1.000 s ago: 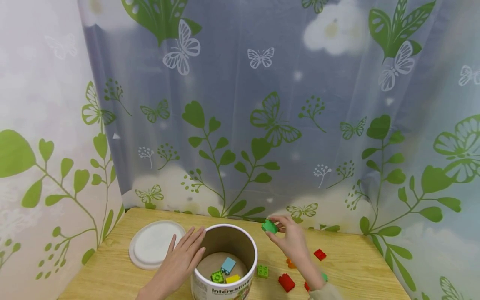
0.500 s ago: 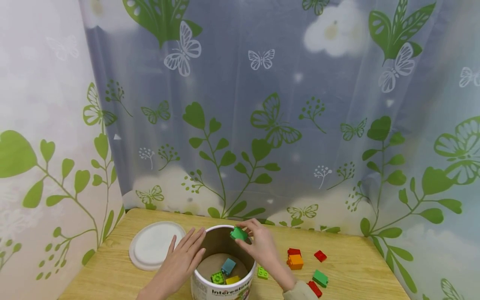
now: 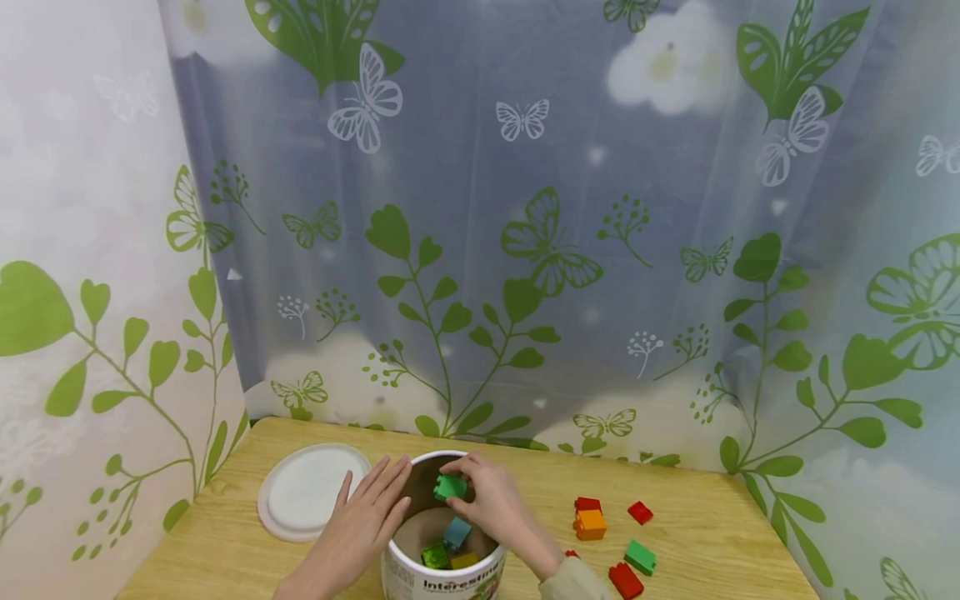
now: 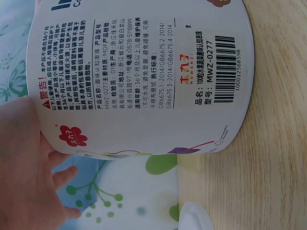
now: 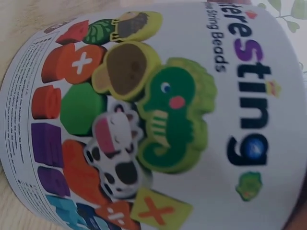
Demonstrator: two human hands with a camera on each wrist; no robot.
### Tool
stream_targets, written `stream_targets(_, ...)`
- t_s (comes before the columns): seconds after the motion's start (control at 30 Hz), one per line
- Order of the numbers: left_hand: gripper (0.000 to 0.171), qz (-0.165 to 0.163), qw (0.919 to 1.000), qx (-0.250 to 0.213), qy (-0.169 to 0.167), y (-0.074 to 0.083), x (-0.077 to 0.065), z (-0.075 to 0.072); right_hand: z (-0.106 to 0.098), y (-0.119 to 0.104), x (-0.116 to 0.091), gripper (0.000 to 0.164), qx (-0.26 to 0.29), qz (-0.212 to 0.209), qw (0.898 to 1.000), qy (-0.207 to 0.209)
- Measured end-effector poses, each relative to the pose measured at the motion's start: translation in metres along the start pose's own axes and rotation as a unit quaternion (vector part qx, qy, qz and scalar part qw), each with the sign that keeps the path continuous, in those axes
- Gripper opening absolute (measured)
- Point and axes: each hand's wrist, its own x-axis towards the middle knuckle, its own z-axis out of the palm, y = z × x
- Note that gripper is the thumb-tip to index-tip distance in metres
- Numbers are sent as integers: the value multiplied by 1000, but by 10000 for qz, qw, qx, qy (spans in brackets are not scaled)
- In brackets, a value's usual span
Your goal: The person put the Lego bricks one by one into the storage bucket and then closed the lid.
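Observation:
A green toy building block [image 3: 448, 487] is pinched between the thumb and fingers of my right hand [image 3: 495, 508], inside the mouth of a white round tub [image 3: 397, 575]. My left hand [image 3: 363, 521] rests with straight fingers on the tub's left rim. At the bottom of the tub lie a blue block [image 3: 457, 532], a light green block [image 3: 434, 556] and a yellow block [image 3: 464, 562]. The left wrist view has the left hand [image 4: 24, 163] against the tub's printed label [image 4: 144, 86]. The tub's picture side [image 5: 182, 110] fills the right wrist view, where the held block is out of sight.
A white round lid [image 3: 315, 492] lies on the wooden table [image 3: 225, 517], left of the tub. To the right are an orange block [image 3: 590, 524], a green block [image 3: 640, 557] and several red blocks [image 3: 626, 580]. A patterned curtain [image 3: 480, 250] hangs behind.
My right hand has carried the green block leftward from the tub's right side and down into its mouth. The left hand has stayed on the rim.

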Motion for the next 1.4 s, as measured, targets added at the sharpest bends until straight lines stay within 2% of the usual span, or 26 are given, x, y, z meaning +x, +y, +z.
stream_targets(0.17, 55, -3, 10000, -29, -29, 1, 0, 0, 6, -2, 2, 34, 3, 118, 9999, -76)
stream_targets(0.43, 54, -17, 9999, -84, -62, 1, 0, 0, 7, 0, 4, 32, 387, 245, 9988, 173)
stream_targets(0.77, 54, 82, 9999, 39, 141, 1, -1, 1, -7, 5, -5, 19, 789, 1, 9902, 1154)
stream_targets(1.0, 51, 174, 9994, 92, 296, 1, -2, 1, -24, 16, -18, 19, 1091, 429, 9798, 1621)
stream_targets(1.2, 53, 120, 9997, 102, 177, 1, -1, 0, -38, 30, -31, 21, 1185, 704, 9724, 1885)
stream_targets(1.4, 54, 74, 9999, 26, 73, 1, -1, 0, -47, 54, -44, 26, 1164, 905, 9640, 2211)
